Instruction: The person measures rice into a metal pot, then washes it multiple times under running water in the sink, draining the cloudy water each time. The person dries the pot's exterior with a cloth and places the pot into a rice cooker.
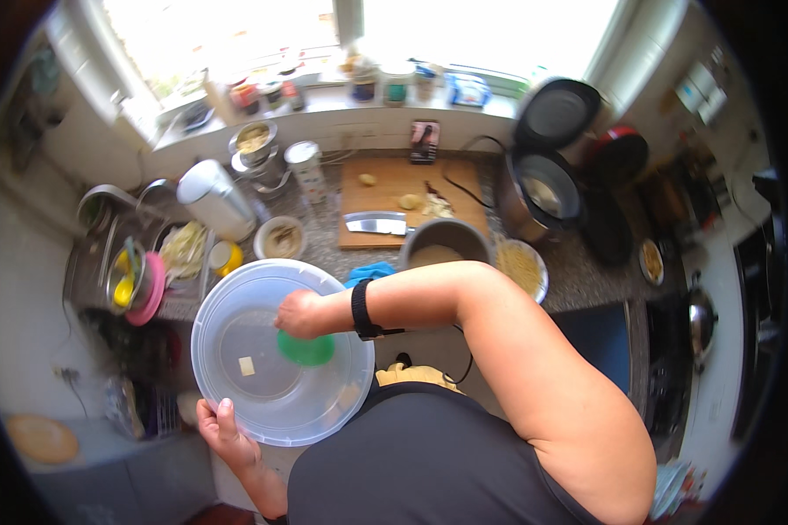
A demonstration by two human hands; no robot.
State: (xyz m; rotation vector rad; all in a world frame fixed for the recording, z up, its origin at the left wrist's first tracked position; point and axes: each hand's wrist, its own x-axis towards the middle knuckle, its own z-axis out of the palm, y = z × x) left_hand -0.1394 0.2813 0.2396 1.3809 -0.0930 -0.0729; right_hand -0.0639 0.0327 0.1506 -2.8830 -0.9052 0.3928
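A large translucent plastic tub point(236, 420) is held before my body by my left hand point(226, 433), its thumb over the rim at the lower left. Inside the tub, my right hand point(302, 315) is closed on a green plastic item point(307, 351), perhaps a cup or scoop; its upper part is hidden by the hand. A small pale square point(246, 366) shows at the tub's bottom. Beyond the tub, a cleaver point(377, 223) lies on a wooden cutting board point(354, 241) with peeled pieces and chopped bits.
A grey pot point(446, 226) overlaps the board's front edge, beside a bowl of noodle-like strips point(520, 266). An open cooker point(542, 190) stands at right. Left are a white bowl point(280, 239), a white pitcher point(215, 197), a yellow-lidded jar point(226, 257) and a sink point(108, 230).
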